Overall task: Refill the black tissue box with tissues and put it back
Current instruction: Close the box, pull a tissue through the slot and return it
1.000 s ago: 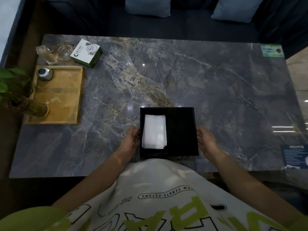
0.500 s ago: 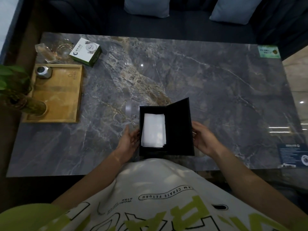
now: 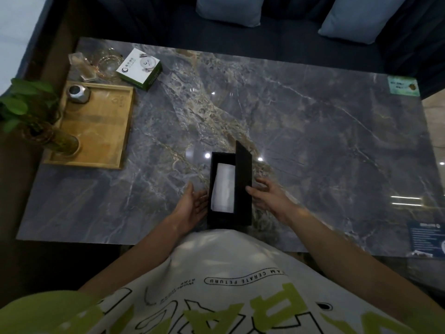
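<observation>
While raised lid (image 3: 243, 184) hides box (image 3: 228, 219) right side, both hands (image 3: 193, 206) spread open, tissues (image 3: 224, 189) partly visible

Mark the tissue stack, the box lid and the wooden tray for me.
tissues (image 3: 224, 189), head view, middle of the white stack
lid (image 3: 243, 184), head view, inner face of the raised flap
tray (image 3: 96, 131), head view, bare floor

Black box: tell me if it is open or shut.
Open. The box has its lid raised on the right side, and white tissues show inside.
</observation>
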The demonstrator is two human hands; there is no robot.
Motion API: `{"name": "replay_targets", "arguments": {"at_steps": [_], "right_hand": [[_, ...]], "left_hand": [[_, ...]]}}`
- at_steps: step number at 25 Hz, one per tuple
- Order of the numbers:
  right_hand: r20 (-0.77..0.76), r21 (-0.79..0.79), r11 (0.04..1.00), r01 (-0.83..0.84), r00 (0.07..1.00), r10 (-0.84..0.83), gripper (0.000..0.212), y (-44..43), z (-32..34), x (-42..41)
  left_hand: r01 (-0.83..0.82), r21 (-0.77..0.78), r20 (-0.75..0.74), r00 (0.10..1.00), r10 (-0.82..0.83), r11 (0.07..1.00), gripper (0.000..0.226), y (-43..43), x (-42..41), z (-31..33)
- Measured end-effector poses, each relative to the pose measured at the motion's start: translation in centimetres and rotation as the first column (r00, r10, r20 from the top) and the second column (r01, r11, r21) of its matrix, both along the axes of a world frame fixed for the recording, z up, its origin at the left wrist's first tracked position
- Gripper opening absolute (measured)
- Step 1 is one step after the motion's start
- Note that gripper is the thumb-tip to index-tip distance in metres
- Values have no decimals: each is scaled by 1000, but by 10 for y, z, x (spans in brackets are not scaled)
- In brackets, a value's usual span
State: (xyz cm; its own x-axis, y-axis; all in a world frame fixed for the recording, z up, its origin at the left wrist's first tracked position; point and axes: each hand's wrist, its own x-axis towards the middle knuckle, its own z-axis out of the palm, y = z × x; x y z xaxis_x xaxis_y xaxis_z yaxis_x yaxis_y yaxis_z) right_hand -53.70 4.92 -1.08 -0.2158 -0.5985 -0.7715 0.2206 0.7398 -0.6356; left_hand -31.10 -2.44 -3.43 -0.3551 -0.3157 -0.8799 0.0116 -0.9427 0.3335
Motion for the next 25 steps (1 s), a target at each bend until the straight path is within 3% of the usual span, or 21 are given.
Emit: {"name": "replay_targets", "arguments": {"at_steps": [3,20,25], "right_hand": [[21,10,1000,21,1000,-21,44,-3,-7,10],[-24,27,999,33,999,-33,35,-4,-10,9],[25,55,998,-4,1000,3,30,-10,-4,14]], "left_hand": [[-11,11,4,1000,11,1000,75,0,1,0],[16,30,22,1000,-16,999,69,-5,2,-5],[54,-14,23,998,-53,998,64,-5,-3,-9]]}}
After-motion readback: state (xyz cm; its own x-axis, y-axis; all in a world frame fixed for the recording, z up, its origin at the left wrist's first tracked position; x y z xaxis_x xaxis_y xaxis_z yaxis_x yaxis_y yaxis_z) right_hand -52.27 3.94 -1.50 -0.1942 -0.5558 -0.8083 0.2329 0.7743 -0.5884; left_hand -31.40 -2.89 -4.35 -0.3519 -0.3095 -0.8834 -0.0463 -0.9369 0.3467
